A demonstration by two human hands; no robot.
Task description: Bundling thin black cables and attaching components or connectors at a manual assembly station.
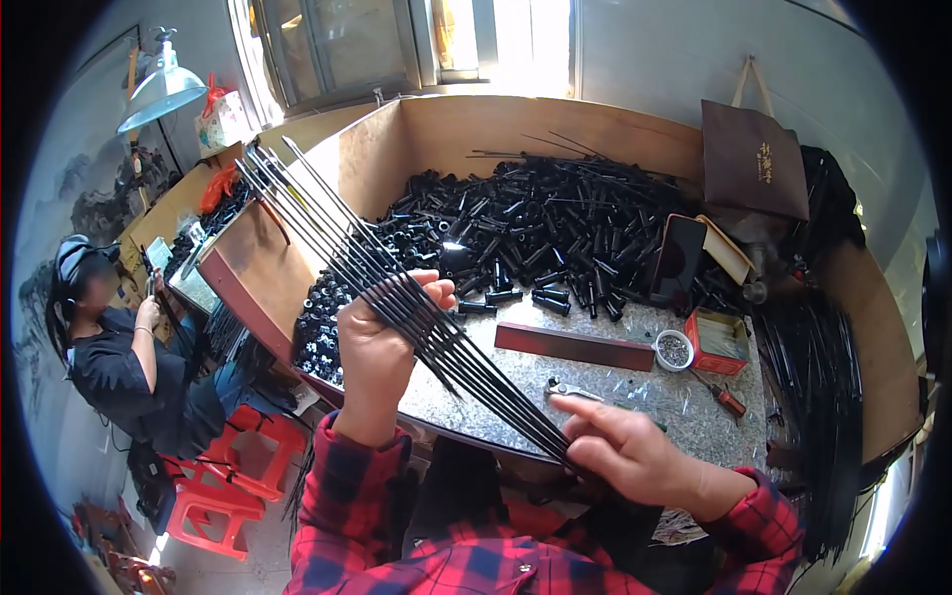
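A fanned bundle of long, thin black rods (pixel 436 342) slants across the front of the workbench, from the upper left down to the lower right. My left hand (pixel 382 342) is closed round the bundle near its middle, fingers curling up behind the rods. At the lower end my right hand (pixel 625 446) grips the gathered tips with the thumb, while its index finger points out to the left. Parts of the right fingers are hidden under the palm. Behind the rods, short black tubular parts (pixel 496 238) lie heaped on the bench.
On the speckled benchtop (pixel 476 397) are a dark red bar (pixel 573 347), pliers (pixel 570 389), a white cup (pixel 674 349), a red box (pixel 716 342), a screwdriver (pixel 719 395) and a phone (pixel 679 260). More black rods (pixel 818 397) hang right. Another person (pixel 129 347) works at left by red stools (pixel 218 506).
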